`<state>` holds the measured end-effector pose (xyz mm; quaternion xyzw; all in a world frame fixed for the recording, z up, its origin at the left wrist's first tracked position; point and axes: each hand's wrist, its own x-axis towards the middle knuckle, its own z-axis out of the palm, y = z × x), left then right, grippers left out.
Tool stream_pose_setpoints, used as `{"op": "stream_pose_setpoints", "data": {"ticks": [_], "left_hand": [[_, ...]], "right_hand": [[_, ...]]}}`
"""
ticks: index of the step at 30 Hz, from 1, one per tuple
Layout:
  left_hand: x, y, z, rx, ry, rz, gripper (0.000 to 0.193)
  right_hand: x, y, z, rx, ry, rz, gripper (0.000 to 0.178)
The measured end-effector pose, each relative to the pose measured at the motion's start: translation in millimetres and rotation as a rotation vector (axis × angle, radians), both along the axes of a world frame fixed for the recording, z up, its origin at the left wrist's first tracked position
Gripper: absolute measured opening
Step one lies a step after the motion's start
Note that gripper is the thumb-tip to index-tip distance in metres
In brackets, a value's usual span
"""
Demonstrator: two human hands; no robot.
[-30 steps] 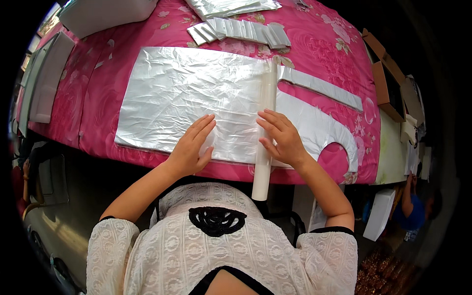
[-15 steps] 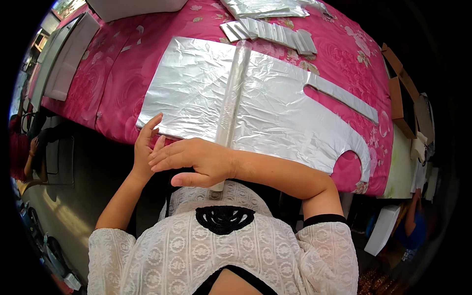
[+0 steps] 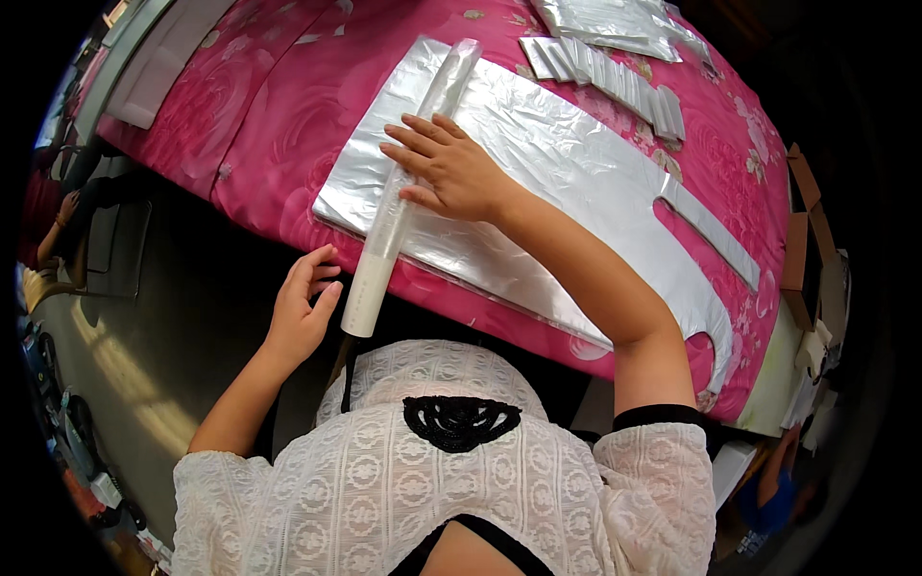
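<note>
A stack of shiny whitish plastic vest-shaped bags [image 3: 567, 182] lies flat on the table, its two handle strips toward the right. Across its left part rests a long roll [image 3: 386, 230] wrapped in clear film, with a bare white end sticking out past the table's near edge. My right hand [image 3: 447, 171] lies palm down on the roll and the bags beside it, fingers spread. Off the near edge, just left of the white end, hovers my left hand [image 3: 304, 309], its fingers loosely bent and apart, touching nothing.
A pink flowered cloth [image 3: 279, 134] covers the table. Folded plastic bundles [image 3: 615, 86] lie in a row at the back, near more plastic sheets [image 3: 615, 29]. Cardboard boxes [image 3: 799, 254] stand at the right. Another person's blue sleeve [image 3: 768, 504] shows at the lower right.
My right hand has moved from near my left hand out onto the roll. The roll has shifted left over the bags. The whole view has turned, so the table sits farther right.
</note>
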<state>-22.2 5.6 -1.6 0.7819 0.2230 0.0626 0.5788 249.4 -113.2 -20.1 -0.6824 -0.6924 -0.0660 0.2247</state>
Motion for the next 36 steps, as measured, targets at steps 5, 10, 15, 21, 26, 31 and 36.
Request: {"op": "stream_pose_setpoints", "data": {"ticks": [5,10,15,21,26,31,36], "left_hand": [[1,4,-14,0.016,0.129,0.101,0.05],[18,-1,7,-0.099,0.286,0.073,0.044],[17,-13,15,-0.877,0.043,-0.135,0.059],[55,-49,42,-0.785,0.213,-0.145,0.048],[73,-78,37,-0.555,0.171,-0.132,0.035],[83,-97,41,-0.693,0.179,-0.172,0.042],[84,-102,40,-0.777,0.189,-0.249,0.043]], "right_hand": [[-33,81,-3,-0.016,0.11,-0.188,0.048],[-64,106,-16,0.282,0.416,-0.721,0.078],[-47,57,28,0.514,1.961,-0.345,0.074],[-31,0,67,0.481,1.848,-0.35,0.055],[-39,-36,76,0.509,1.907,-0.242,0.063],[-52,-60,65,0.52,2.023,-0.215,0.064],[-60,-74,56,0.551,2.054,-0.245,0.066]]}}
